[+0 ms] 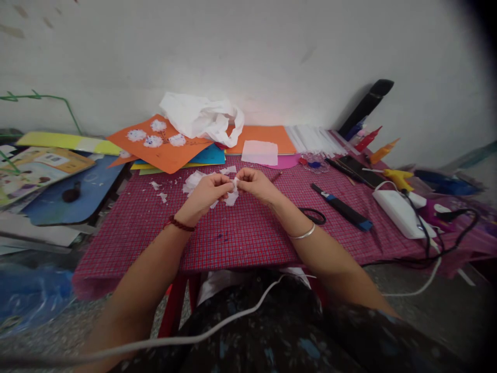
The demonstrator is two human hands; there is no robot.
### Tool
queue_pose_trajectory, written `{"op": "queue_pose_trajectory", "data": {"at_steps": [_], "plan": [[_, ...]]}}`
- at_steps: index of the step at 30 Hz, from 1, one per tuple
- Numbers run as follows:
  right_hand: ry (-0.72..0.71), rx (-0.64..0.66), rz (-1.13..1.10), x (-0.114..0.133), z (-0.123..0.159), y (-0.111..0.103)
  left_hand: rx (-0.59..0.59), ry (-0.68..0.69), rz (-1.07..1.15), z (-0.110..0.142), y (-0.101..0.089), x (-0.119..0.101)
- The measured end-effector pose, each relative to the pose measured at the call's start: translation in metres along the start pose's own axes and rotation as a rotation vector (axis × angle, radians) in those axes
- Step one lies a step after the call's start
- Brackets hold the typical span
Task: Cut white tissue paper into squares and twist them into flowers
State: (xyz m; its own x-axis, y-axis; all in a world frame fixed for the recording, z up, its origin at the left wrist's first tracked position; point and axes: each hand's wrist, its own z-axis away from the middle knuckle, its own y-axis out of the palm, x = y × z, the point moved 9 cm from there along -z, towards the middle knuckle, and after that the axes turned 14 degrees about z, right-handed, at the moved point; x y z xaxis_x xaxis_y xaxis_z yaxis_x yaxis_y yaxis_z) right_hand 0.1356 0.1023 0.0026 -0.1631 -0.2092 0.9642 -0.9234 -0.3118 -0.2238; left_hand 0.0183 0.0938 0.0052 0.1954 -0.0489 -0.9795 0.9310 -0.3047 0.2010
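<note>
My left hand (212, 191) and my right hand (254, 185) meet over the middle of the table, fingertips pinched together. Between them is a small piece of white tissue paper (235, 182), mostly covered by the fingers. Loose pieces of white tissue paper (192, 182) lie under and behind my left hand. Tiny torn scraps (163, 197) are scattered left of it. Behind my hands, a square of pale pink tissue (260, 153) rests partly on an orange sheet (267, 134).
Orange card with white puffs (166, 150) and crumpled white tissue (202, 114) sit at the back left. On the right are a blue-black cutter (344, 208), scissors handles (313, 215), a yellow glue gun (399, 179) and a white power strip (404, 213). A white cable (217, 326) crosses my lap.
</note>
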Motion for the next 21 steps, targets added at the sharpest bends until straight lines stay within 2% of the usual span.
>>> {"op": "queue_pose_trajectory", "data": {"at_steps": [4, 9, 14, 21], "plan": [[0.009, 0.008, -0.012, -0.001, -0.001, 0.004, -0.048, 0.041, -0.002, 0.001, 0.000, -0.003], [0.025, -0.119, -0.023, 0.001, 0.000, -0.009, -0.091, 0.077, 0.020, 0.003, -0.002, -0.011], [0.026, 0.008, -0.021, 0.006, 0.002, -0.001, -0.108, 0.100, 0.003, 0.004, -0.005, -0.015], [0.075, 0.006, -0.070, -0.002, 0.001, 0.003, -0.073, 0.091, -0.014, 0.002, -0.002, -0.010]]}}
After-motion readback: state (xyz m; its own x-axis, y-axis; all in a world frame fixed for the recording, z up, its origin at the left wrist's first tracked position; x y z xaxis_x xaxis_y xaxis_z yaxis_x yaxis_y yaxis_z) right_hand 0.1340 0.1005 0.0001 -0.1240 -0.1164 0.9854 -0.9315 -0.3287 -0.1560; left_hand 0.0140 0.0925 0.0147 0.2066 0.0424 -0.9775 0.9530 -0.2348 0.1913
